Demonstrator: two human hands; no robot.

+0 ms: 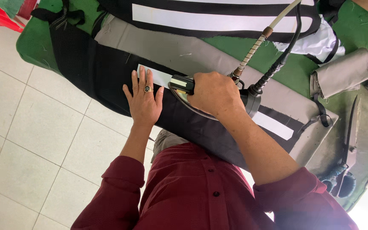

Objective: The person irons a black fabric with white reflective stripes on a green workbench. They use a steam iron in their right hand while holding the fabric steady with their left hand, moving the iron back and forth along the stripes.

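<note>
The right hand (214,91) closes its grip on the iron (211,98), pressing the white strip (160,76) onto black fabric (103,76). The left hand (143,102) lies flat and open beside the iron (palm down, holding nothing); the next pass seems to call for a slow, straight glide along the strip.

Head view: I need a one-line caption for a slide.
Right hand presses an iron along a white strip on black cloth; left hand holds it flat.

The iron (211,100) sits on the cloth (94,72) across the table (354,25), the strip (158,76) just left of it.
</note>
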